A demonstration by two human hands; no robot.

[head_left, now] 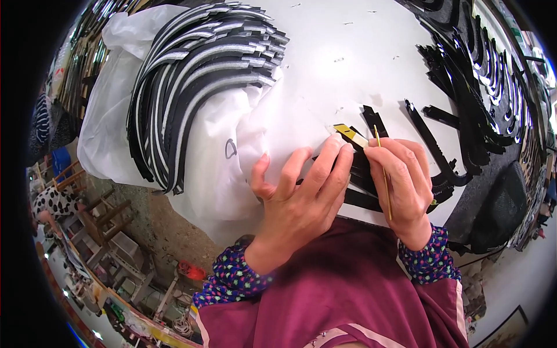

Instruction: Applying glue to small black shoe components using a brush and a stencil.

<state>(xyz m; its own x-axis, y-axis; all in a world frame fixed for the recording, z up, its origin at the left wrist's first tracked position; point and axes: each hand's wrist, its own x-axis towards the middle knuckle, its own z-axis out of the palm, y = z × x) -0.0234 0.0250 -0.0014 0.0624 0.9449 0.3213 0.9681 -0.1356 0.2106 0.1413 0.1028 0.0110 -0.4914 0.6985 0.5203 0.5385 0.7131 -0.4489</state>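
Note:
My left hand [310, 194] reaches over the table with its outer fingers bent and spread. Its index and middle fingertips press at the end of a black strip with a yellow-and-white end [349, 135]; the thumb is hidden beneath. Pinched in my right hand [406, 182] is a thin gold-coloured stick [383, 174], held nearly upright. The right fingertips meet the white part of the strip; whether they grip it too, I cannot tell. Below both hands lie several black strips [362, 198], partly covered by my fingers. A short black piece [374, 119] rests just beyond.
Left on the white table [325, 35], a stack of curved black strips with pale bands [203, 81] lies on white plastic sheeting [217, 168]. More black strips [458, 98] are heaped at the right edge. Wooden stools [104, 217] stand on the floor at left.

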